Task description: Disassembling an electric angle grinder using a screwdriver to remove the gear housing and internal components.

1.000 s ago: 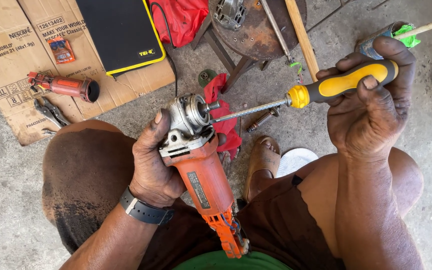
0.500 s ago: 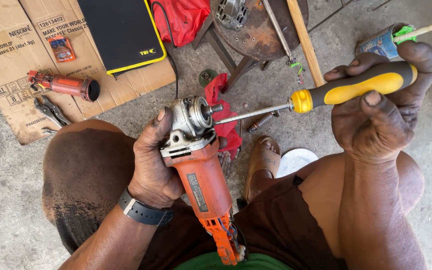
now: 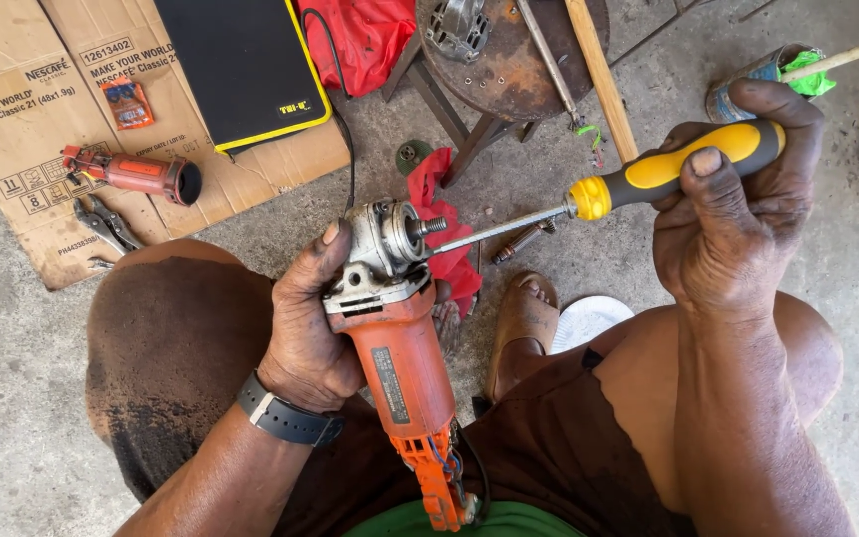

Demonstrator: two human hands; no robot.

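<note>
My left hand (image 3: 308, 323) grips an orange angle grinder (image 3: 402, 368) by its body, its grey metal gear head (image 3: 380, 244) pointing up over my lap. Loose wires hang from the grinder's open rear end. My right hand (image 3: 723, 224) is closed round the yellow-and-black handle of a screwdriver (image 3: 648, 174). The screwdriver's steel shaft slants down to the left, and its tip meets the gear head just beside the threaded spindle.
Flattened cardboard (image 3: 42, 129) lies on the concrete at the upper left with another orange tool body (image 3: 136, 174), pliers (image 3: 101, 224) and a black-and-yellow pad (image 3: 246, 65). A rusty round stool (image 3: 509, 60), red cloth (image 3: 444, 234), wooden stick (image 3: 599, 75) and tin can (image 3: 748, 85) lie ahead.
My right hand has drifted slightly to the right with the screwdriver. The left hand and the grinder have barely moved.
</note>
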